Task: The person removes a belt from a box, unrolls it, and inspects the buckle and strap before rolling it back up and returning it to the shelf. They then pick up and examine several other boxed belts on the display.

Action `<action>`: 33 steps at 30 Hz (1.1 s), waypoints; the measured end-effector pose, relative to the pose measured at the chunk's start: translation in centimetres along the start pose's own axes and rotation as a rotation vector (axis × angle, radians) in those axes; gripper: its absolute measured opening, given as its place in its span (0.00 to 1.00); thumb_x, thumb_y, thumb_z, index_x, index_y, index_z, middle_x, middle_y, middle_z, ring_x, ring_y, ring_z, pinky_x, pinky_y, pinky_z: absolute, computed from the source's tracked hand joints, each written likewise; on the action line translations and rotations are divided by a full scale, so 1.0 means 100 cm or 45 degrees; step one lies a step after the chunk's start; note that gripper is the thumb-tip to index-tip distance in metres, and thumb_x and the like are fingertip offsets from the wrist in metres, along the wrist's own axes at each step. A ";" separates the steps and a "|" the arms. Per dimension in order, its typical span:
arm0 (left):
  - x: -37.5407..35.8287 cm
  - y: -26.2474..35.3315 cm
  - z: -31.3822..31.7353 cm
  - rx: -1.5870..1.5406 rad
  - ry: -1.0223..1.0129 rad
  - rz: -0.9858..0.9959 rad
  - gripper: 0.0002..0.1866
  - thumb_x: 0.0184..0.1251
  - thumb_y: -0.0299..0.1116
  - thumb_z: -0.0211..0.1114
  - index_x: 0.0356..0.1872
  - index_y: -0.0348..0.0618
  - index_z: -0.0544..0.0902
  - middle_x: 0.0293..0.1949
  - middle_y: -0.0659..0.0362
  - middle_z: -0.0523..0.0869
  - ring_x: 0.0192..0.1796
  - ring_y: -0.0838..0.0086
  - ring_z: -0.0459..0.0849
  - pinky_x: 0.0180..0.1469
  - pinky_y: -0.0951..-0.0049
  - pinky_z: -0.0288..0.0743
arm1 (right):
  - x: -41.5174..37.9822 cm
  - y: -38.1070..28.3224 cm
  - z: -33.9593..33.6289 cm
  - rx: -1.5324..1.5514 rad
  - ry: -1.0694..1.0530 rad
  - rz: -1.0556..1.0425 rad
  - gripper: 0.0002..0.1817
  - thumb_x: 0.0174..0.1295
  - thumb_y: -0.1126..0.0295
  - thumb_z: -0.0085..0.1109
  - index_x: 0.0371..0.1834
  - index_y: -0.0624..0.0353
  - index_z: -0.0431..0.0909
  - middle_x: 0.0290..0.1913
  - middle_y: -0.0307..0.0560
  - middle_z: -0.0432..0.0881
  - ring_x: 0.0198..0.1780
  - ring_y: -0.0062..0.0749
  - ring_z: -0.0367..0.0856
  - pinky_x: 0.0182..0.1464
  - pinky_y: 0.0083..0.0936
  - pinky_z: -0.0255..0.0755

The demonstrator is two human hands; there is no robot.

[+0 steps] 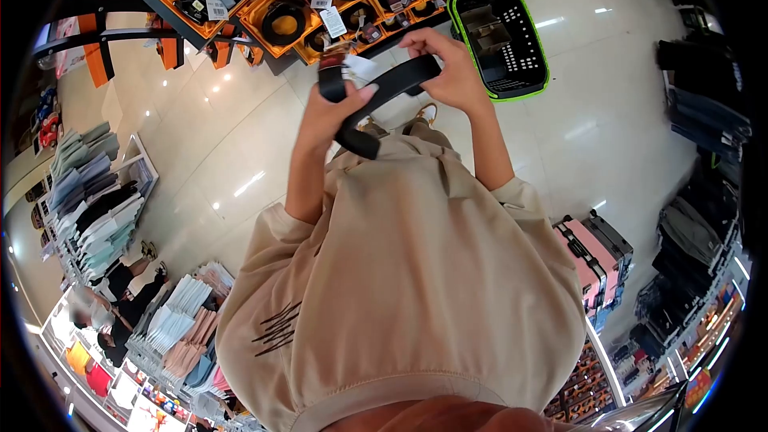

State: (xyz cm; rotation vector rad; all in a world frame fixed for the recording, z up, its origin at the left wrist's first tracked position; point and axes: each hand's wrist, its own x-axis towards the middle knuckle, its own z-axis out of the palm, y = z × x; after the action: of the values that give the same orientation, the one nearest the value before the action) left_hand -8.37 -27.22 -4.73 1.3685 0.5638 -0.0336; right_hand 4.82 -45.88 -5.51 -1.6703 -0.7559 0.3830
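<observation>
A black belt (392,84) with a white tag (362,68) is held between my two hands, in front of my body. My left hand (332,110) grips the belt on the left, its thumb pressed on the strap near a hanging end. Farther right, my right hand (450,68) has its fingers bent round the belt's other part. Just beyond my hands, rolled belts (284,22) with price tags lie in orange boxes (244,24) on a display. A black basket with a green rim (546,60) stands on the floor right of my right hand, with something brown inside.
Folded shirts (96,208) are on racks at the left, where other people (132,284) stand. Pink and grey suitcases (588,252) are at the lower right. Dark trousers (688,232) line the right edge. Shiny floor tiles (224,144) lie below.
</observation>
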 end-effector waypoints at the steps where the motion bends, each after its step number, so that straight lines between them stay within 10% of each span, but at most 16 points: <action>1: -0.002 0.002 -0.014 -0.006 0.015 -0.004 0.15 0.54 0.32 0.76 0.21 0.46 0.76 0.21 0.69 0.76 0.21 0.85 0.70 0.24 0.82 0.63 | -0.001 0.006 -0.005 -0.007 0.045 0.002 0.19 0.41 0.86 0.62 0.40 0.61 0.78 0.36 0.41 0.80 0.37 0.24 0.78 0.48 0.21 0.75; 9: -0.022 -0.029 -0.147 -0.164 0.086 0.149 0.14 0.50 0.30 0.74 0.21 0.47 0.74 0.21 0.64 0.75 0.22 0.80 0.73 0.23 0.80 0.66 | -0.034 0.072 -0.092 -0.216 0.263 0.215 0.13 0.43 0.85 0.63 0.35 0.65 0.81 0.31 0.39 0.83 0.35 0.19 0.81 0.39 0.17 0.73; 13: -0.030 -0.041 -0.176 -0.086 -0.016 0.203 0.38 0.45 0.38 0.78 0.54 0.39 0.63 0.24 0.59 0.78 0.31 0.69 0.81 0.40 0.70 0.74 | -0.038 0.064 -0.117 -0.467 0.393 0.264 0.12 0.43 0.85 0.59 0.32 0.63 0.80 0.29 0.38 0.82 0.34 0.17 0.78 0.40 0.16 0.71; 16: -0.032 -0.051 -0.187 -0.133 -0.142 0.321 0.40 0.44 0.40 0.79 0.52 0.38 0.59 0.22 0.57 0.77 0.28 0.69 0.77 0.35 0.70 0.69 | -0.033 0.049 -0.122 -0.719 0.579 0.282 0.08 0.51 0.76 0.72 0.29 0.63 0.80 0.23 0.36 0.76 0.29 0.16 0.72 0.36 0.16 0.67; 17: -0.032 -0.051 -0.187 -0.219 -0.174 0.384 0.27 0.44 0.36 0.78 0.33 0.42 0.65 0.19 0.60 0.74 0.25 0.71 0.73 0.31 0.70 0.63 | -0.034 0.046 -0.125 -0.692 0.649 0.243 0.12 0.53 0.70 0.74 0.26 0.63 0.79 0.21 0.35 0.73 0.28 0.17 0.69 0.33 0.16 0.65; 21: -0.043 -0.020 -0.173 -0.297 -0.259 0.595 0.22 0.44 0.36 0.78 0.11 0.46 0.69 0.12 0.63 0.68 0.18 0.72 0.64 0.24 0.67 0.51 | -0.040 0.057 -0.149 -0.732 0.877 0.069 0.21 0.50 0.65 0.78 0.21 0.65 0.72 0.20 0.38 0.69 0.25 0.21 0.65 0.31 0.19 0.63; 29: -0.048 -0.010 -0.185 -0.380 -0.454 0.934 0.22 0.45 0.39 0.78 0.11 0.47 0.70 0.10 0.64 0.67 0.14 0.74 0.61 0.20 0.70 0.47 | -0.033 0.022 -0.144 -0.518 1.111 -0.188 0.19 0.56 0.71 0.73 0.19 0.57 0.68 0.22 0.29 0.65 0.26 0.14 0.61 0.31 0.13 0.56; 32: -0.039 -0.012 -0.196 -0.323 -0.670 1.125 0.53 0.50 0.39 0.78 0.72 0.26 0.54 0.11 0.67 0.64 0.14 0.78 0.61 0.20 0.73 0.51 | -0.032 0.012 -0.143 -0.462 1.136 -0.225 0.17 0.57 0.73 0.72 0.20 0.57 0.69 0.22 0.29 0.66 0.26 0.14 0.61 0.32 0.13 0.56; 33: -0.039 -0.009 -0.197 -0.313 -0.701 1.116 0.53 0.51 0.39 0.78 0.72 0.26 0.54 0.11 0.67 0.64 0.14 0.78 0.61 0.20 0.73 0.51 | -0.032 0.007 -0.141 -0.423 1.146 -0.222 0.17 0.57 0.74 0.71 0.20 0.58 0.69 0.22 0.30 0.67 0.27 0.14 0.61 0.32 0.13 0.57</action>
State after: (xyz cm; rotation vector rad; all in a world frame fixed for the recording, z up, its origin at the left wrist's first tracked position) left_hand -19.10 -10.31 -5.79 1.1960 -0.4988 0.3497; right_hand 11.49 -58.57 -3.23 -1.8198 -0.2762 -0.6274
